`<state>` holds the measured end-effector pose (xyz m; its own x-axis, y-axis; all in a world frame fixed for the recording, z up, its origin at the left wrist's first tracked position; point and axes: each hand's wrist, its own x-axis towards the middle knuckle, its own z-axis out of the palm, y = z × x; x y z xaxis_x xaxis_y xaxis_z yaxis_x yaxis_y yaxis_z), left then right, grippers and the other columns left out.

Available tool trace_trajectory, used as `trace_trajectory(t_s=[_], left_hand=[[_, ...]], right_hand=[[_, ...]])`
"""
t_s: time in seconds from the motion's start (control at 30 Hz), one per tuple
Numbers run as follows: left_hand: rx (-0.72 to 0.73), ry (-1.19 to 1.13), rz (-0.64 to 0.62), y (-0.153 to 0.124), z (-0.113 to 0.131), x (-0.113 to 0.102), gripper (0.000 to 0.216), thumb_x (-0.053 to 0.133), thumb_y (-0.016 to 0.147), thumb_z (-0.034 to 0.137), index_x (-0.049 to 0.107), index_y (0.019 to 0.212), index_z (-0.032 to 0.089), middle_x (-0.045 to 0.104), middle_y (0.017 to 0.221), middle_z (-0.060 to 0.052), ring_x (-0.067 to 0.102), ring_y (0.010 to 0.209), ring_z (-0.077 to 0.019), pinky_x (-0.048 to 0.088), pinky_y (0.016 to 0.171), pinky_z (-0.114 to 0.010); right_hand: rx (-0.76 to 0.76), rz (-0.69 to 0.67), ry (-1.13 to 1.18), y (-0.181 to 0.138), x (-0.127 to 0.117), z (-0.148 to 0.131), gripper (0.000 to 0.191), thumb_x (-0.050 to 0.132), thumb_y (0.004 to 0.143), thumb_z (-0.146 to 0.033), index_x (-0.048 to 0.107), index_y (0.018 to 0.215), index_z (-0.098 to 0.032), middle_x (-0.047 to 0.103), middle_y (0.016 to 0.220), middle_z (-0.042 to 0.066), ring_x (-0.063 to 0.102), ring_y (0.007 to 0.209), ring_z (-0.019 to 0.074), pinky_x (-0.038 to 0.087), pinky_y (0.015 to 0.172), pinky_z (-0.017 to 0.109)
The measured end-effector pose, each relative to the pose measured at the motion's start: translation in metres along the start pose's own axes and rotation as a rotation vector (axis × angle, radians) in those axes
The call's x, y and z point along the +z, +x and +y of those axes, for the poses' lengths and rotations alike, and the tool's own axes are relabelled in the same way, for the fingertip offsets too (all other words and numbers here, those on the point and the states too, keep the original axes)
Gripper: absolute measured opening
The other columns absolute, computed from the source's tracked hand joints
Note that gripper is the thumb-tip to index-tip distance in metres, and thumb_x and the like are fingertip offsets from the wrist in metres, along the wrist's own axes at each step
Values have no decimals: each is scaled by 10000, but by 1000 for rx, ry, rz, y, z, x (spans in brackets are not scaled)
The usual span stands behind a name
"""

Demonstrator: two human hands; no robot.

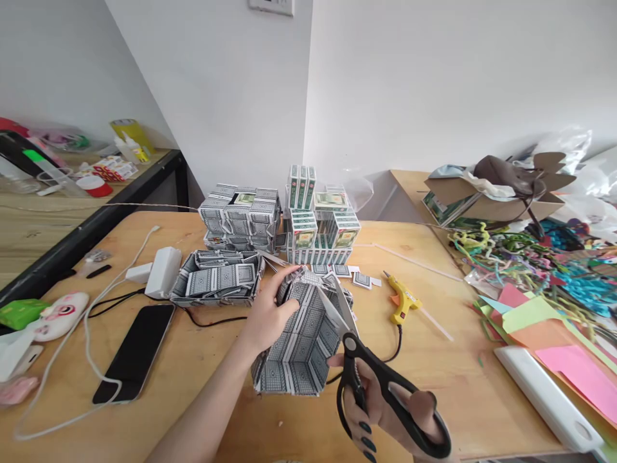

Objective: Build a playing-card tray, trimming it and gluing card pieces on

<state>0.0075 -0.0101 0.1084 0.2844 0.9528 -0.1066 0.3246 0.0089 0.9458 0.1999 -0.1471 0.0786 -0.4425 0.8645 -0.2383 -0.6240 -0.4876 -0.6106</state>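
My left hand [270, 308] grips the upper left edge of a box made of playing cards [299, 347], its open inside turned toward me. In my right hand [371, 399] is a pair of black-handled scissors [351, 347], with thumb and fingers through the loops. The blades are spread apart and reach over the card box's upper right edge; whether they touch a card is unclear. Behind lies a card tray [216, 299] filled with folded cards. Farther back stand a block of joined cards [241, 215] and a stack of card packs [322, 225].
A yellow glue gun [402, 299] lies right of the box, with loose cards [361, 280] nearby. On the left are a black phone [137, 350], white cable and power adapter [164, 273]. Coloured paper [554, 328], pipe cleaners [520, 263] and a cardboard box [482, 193] crowd the right.
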Motion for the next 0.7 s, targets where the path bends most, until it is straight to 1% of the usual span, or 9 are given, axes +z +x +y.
trace_trajectory(t_s=[0.07,0.13,0.23,0.3,0.4,0.53,0.7], left_hand=[[-21,-69,10,2,-3,-1,550,467,682,172,500,1223,262,491,1318,12,415,1230,-240,304,1039,-371],[-49,-133,4,3,-5,-1,546,459,681,192,509,1222,243,514,1297,4,444,1203,-245,340,1008,-370],[-92,-168,-5,4,-6,-2,555,448,677,209,509,1228,239,549,1257,-1,506,1130,-243,396,943,-364],[-100,-157,4,4,-6,-2,561,449,671,206,505,1228,249,548,1256,2,514,1115,-238,400,935,-361],[-105,-169,18,3,-7,0,565,464,667,200,500,1227,260,534,1270,1,490,1141,-241,354,978,-379],[-106,-202,19,1,-6,0,551,478,681,194,507,1227,266,506,1299,-4,430,1203,-254,278,1024,-391],[-102,-210,38,0,-6,0,546,472,695,185,509,1236,239,512,1295,-15,414,1220,-249,241,1042,-373]], right_hand=[[8,-93,19,6,11,-4,866,578,537,-763,511,1196,-204,474,659,13,413,529,127,350,442,260],[13,-153,58,11,15,-5,828,550,573,-760,511,1196,-215,473,673,7,425,543,118,363,456,246],[16,-179,93,15,13,-4,818,539,595,-751,502,1208,-212,471,689,3,439,562,113,388,471,236],[19,-192,87,16,12,-3,809,532,602,-749,504,1205,-210,469,680,-1,438,556,109,392,468,231],[16,-206,63,18,14,-2,775,530,618,-737,516,1191,-216,473,666,-4,433,532,101,387,457,228],[18,-190,27,22,16,0,750,519,642,-726,515,1199,-224,477,662,-6,413,495,89,385,419,222],[6,-187,33,24,11,3,685,501,677,-709,531,1177,-240,462,647,-25,394,458,62,373,380,186]])
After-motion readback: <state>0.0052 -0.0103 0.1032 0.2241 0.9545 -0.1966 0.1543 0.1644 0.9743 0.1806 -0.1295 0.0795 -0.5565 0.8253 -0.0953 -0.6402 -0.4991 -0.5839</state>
